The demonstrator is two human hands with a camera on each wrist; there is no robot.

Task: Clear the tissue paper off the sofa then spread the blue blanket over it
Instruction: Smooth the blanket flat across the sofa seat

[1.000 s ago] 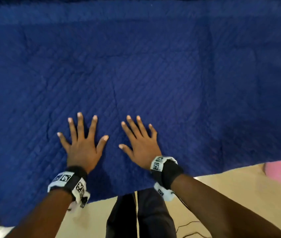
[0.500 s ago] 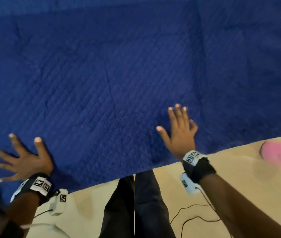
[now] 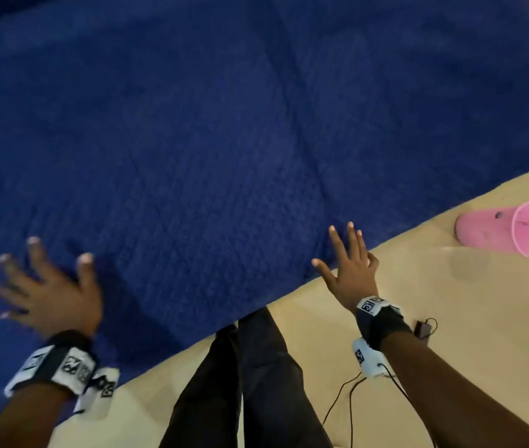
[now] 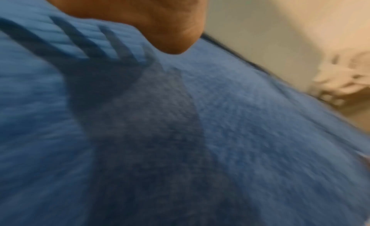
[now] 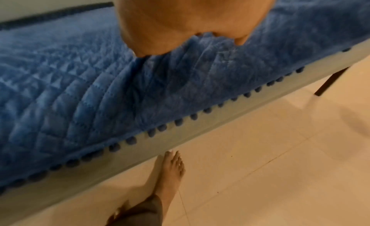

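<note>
We are in the second step, smoothing the quilted blue blanket [image 3: 224,124] that already covers the sofa seat; no tissue paper shows on the seat in the head view, so we judge the clearing done, though a crumpled pale wad [image 4: 340,80] sits past the blanket's edge in the blurred left wrist view, maybe the tissue, we cannot tell. Our left hand [image 3: 49,295] lies flat with fingers splayed on the blanket near its front left part, holding nothing. Our right hand [image 3: 350,270] is flat too, fingers straight and close together, at the blanket's front edge, part of it out over the floor side in the head view; the right wrist view shows the palm heel pressing the quilt just inside the pom-pom trim [image 5: 208,110], which hangs over the grey sofa front [image 5: 140,155]. Nothing is gripped by either hand. A pink cup [image 3: 508,229] lies on its side on the tiled floor [image 3: 450,318], well apart from the blanket, and a dark sofa leg [image 5: 330,80] stands at the right. A faint crease runs through the middle of the blanket, so the next move, as we judge it, calls for flat palms sweeping outward toward the two ends, then a check that the front edge hangs even along the trim
</note>
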